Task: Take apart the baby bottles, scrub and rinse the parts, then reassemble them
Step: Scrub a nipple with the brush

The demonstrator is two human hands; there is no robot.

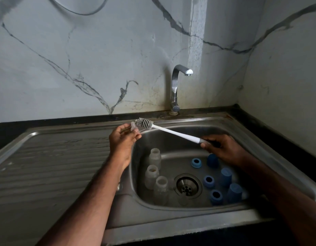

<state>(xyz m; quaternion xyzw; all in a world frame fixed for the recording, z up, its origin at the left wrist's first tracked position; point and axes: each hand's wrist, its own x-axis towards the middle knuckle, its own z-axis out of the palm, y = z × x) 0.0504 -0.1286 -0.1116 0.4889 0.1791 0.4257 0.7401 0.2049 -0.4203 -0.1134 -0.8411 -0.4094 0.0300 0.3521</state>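
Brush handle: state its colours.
The brush handle is white, grey near the right hand; head view.

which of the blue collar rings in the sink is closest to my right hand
The far blue ring, lying just below the right hand at the basin's back; the other two rings lie nearer you, beside the drain.

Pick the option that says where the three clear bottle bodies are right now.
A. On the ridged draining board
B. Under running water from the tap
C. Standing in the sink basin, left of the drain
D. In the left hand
C: the three bottle bodies stand upright in the sink basin, left of the drain.
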